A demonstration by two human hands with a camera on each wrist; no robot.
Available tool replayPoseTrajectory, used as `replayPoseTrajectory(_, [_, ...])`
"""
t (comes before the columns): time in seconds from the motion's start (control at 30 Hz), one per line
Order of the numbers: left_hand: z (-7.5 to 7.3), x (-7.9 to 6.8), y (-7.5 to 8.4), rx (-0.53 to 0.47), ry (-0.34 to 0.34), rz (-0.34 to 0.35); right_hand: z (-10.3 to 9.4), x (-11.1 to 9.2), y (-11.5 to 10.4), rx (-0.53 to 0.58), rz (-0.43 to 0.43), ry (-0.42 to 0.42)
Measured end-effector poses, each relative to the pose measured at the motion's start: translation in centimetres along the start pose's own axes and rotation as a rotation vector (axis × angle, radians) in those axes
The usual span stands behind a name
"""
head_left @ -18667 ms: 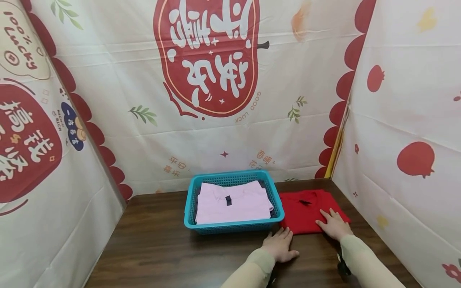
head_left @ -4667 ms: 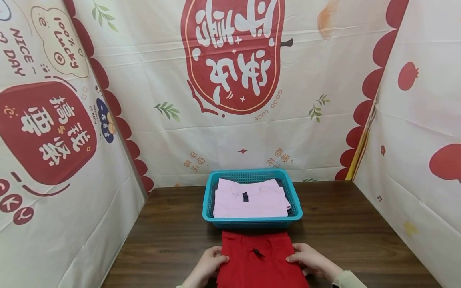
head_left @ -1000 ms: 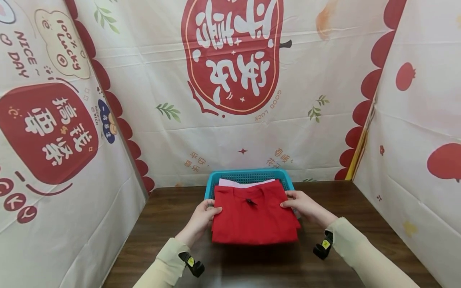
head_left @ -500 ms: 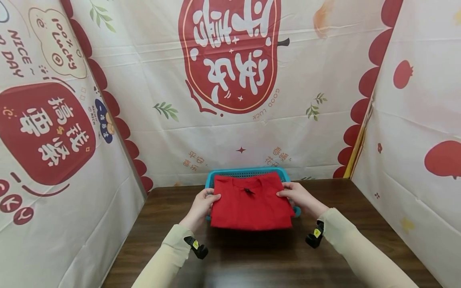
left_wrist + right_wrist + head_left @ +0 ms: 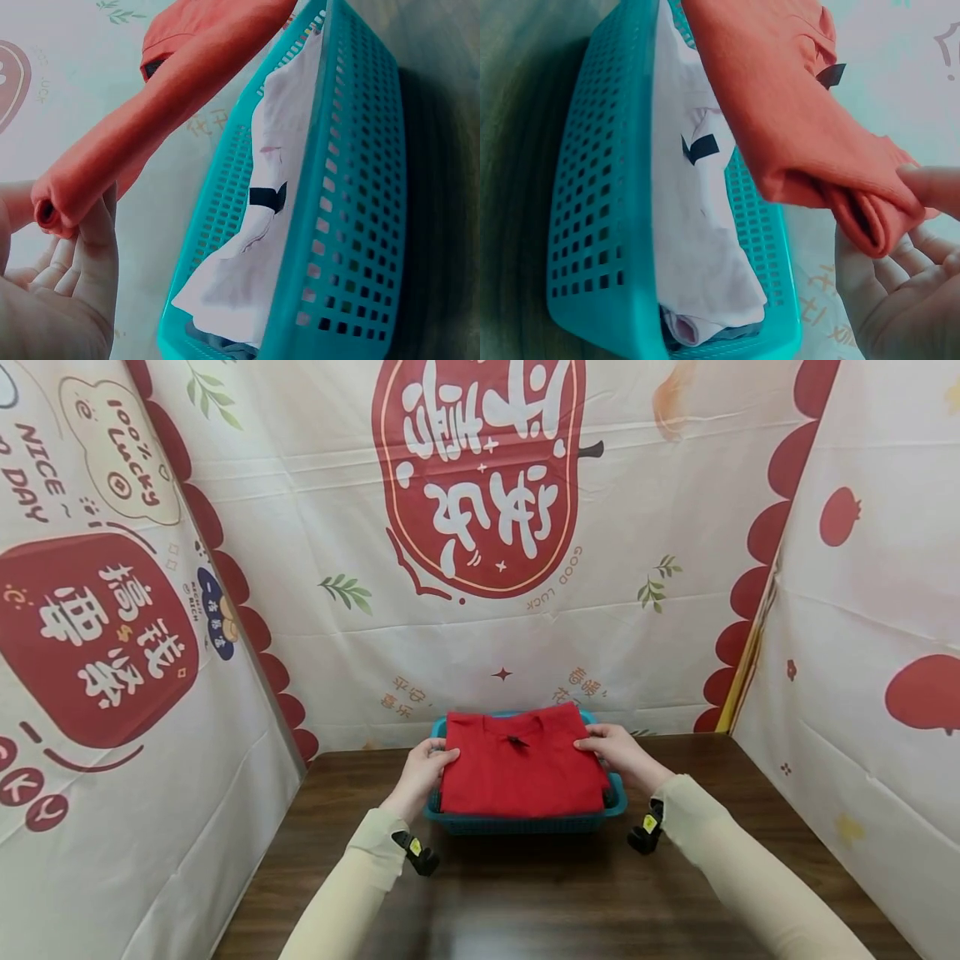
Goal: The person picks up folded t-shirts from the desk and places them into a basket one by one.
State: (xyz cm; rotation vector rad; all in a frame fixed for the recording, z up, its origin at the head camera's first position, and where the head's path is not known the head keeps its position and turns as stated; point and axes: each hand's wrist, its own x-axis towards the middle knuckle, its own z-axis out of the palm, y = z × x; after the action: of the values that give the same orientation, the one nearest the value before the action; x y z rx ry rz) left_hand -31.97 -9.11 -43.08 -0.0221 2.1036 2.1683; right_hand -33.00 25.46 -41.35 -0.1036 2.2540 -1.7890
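A folded red T-shirt [image 5: 521, 772] with a black neck label hangs over the teal plastic basket [image 5: 517, 825]. My left hand [image 5: 422, 775] pinches its left edge, thumb on top and fingers beneath. On the opposite edge my right hand [image 5: 618, 753] pinches the shirt the same way. Both wrist views show a gap between the red shirt and the basket. Inside the basket lies a folded pale pink shirt [image 5: 259, 247] with a black label, its top facing up. Dark cloth [image 5: 742, 331] peeks out below the pink one. In the head view the red shirt hides the pink one.
The basket stands on a dark wooden table [image 5: 525, 902] near its back edge. Printed white cloth hangs behind as a back wall [image 5: 465, 652] and on both sides. A black camera [image 5: 647, 831] is strapped at each wrist.
Long before, the red shirt lay right of the basket, then in front of it. Over the last second both hands carried it forward over the basket, and it now covers the pink shirt.
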Motion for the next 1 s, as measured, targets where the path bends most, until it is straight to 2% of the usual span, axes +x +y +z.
replayPoseTrajectory(0.4, [0.2, 1.2, 0.4, 0.082, 0.029, 0.019, -0.2, 1.2, -0.8, -0.041, 0.006, 0.024])
replayPoseTrajectory(0.7, [0.6, 2.2, 0.4, 0.109, 0.062, 0.017, -0.3, 2.4, -0.5, -0.041, 0.026, 0.051])
replayPoseTrajectory(1.0, [0.8, 2.7, -0.4, 0.153, 0.057, 0.007, -0.1, 3.1, 0.1, -0.050, 0.036, 0.077])
